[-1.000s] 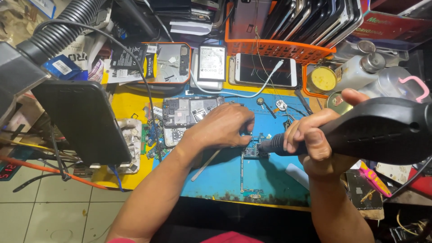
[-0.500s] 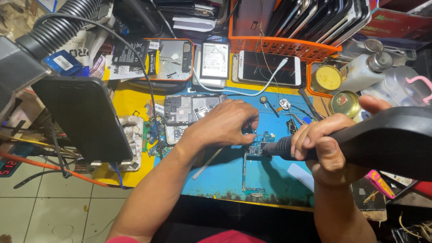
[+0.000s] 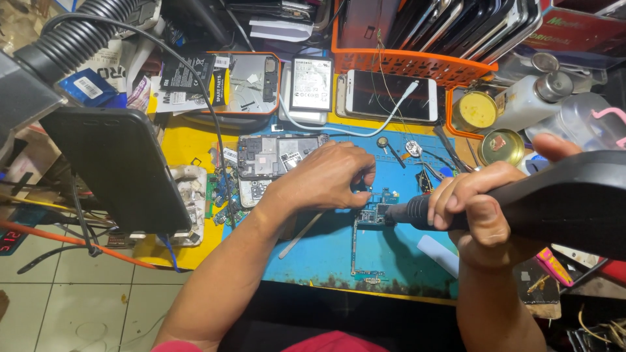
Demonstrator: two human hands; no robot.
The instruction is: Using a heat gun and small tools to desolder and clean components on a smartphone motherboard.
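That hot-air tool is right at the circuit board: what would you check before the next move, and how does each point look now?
1. Right hand grips the hot-air tool firmly: ok.
2. Nozzle aimed at the circuit board: ok.
3. Left hand steadies the board: ok; whether it holds tweezers, cannot tell.
4. Left fingers clear of the nozzle: not ok, very close.
5. Board lies flat on the blue mat: ok.
6. Air flowing: cannot tell.
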